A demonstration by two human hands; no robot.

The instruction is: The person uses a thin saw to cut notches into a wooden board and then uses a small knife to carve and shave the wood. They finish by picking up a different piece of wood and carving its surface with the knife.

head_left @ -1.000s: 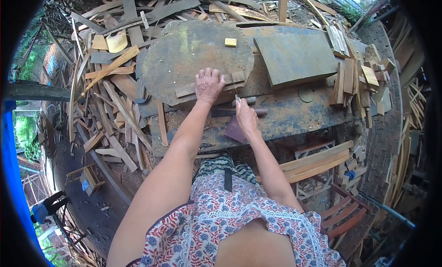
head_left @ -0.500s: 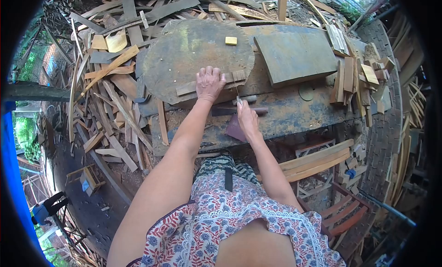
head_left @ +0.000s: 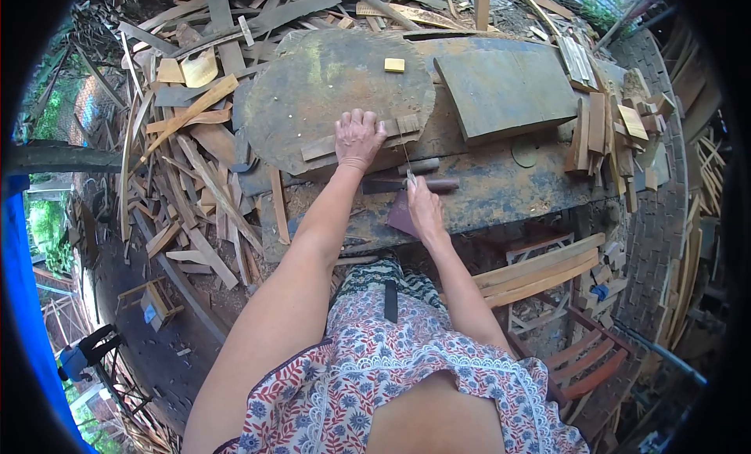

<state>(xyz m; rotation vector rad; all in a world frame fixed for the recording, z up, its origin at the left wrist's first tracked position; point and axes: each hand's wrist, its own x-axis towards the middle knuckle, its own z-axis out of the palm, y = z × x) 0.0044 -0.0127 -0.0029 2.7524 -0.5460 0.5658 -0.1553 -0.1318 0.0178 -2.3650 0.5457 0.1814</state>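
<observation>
A narrow wooden strip [head_left: 318, 150] lies along the front of a round-ended wooden slab [head_left: 289, 102] on the workbench. My left hand [head_left: 359, 139] is closed over the strip's middle, fingers curled on its far side. In my right hand [head_left: 425, 210] is a thin-bladed saw [head_left: 404, 147], gripped by its handle, which my fingers mostly hide. Its blade crosses the strip near the right end. Just beyond my right hand lie a short grey cylinder [head_left: 419, 166] and a dark-handled tool [head_left: 444, 185]. A maroon sheet [head_left: 400, 216] rests partly under that tool, left of my right hand.
A small yellow block [head_left: 394, 65] sits at the slab's far side. To the right are a large tilted board [head_left: 504, 94], a round disc [head_left: 524, 154] and stacked wood pieces [head_left: 596, 129]. Scrap wood [head_left: 195, 196] heaps up on the left. A slatted chair [head_left: 587, 364] stands at lower right.
The view has shifted very slightly. My left hand keeps its hold on the strip, and the saw stays across it with little visible movement.
</observation>
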